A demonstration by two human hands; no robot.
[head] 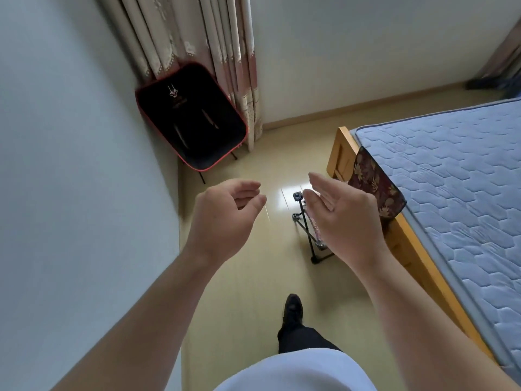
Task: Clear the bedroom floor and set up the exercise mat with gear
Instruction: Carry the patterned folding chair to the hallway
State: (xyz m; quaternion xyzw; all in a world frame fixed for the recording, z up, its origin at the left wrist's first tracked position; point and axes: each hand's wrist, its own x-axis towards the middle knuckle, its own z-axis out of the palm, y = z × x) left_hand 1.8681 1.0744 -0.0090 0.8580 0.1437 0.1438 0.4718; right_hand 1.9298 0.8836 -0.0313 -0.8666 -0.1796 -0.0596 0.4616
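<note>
Task looks early. Left hand (225, 218) fingers loosely curled, right hand (344, 218) fingers straight, together; both hold nothing. Folding chair (191, 117) in floor (253, 277) far left corner, tripod (308, 235) at floor's right edge beside bed (451, 179): likely uncleared. Exercise mat, gear not in view.

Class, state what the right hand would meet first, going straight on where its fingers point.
Likely the wall beside the curtain; the way there looks free. The tripod stands lower than the right hand. Depth unclear.
</note>
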